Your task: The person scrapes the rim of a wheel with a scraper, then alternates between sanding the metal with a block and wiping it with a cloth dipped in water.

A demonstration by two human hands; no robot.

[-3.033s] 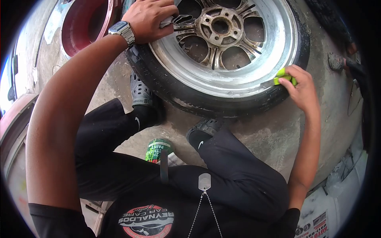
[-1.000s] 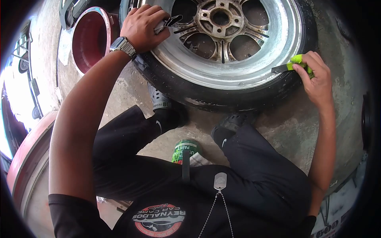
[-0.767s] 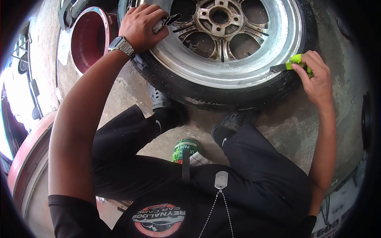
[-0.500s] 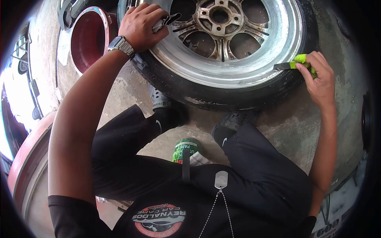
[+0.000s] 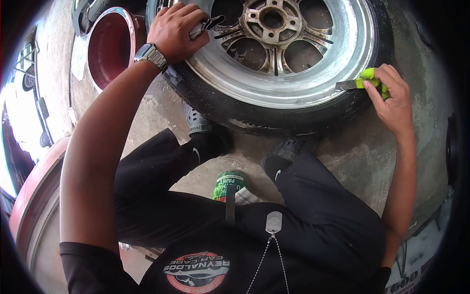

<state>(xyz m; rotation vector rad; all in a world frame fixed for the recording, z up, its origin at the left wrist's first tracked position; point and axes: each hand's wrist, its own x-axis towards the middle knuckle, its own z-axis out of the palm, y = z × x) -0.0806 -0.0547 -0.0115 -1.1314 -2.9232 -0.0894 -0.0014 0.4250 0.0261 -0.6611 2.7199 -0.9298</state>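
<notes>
Now wheel (image 5: 274, 93) lies between left hand (image 5: 174, 28), right hand (image 5: 390, 100).

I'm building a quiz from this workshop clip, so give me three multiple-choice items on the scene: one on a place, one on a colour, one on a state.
1. Where does the green can stand?
A. on a shelf
B. on the floor between the person's legs
C. in a bucket

2. What colour is the handle of the scraper in the right hand?
A. bright green
B. red
C. blue

3. What is the left hand doing?
A. hanging free
B. holding a hammer
C. gripping the wheel

Answers:
1 B, the can sits on the concrete between the dark trouser legs.
2 A, the handle shows lime green beside the fingers, its blade on the silver rim.
3 C, its fingers curl over the rim by a spoke.
</notes>
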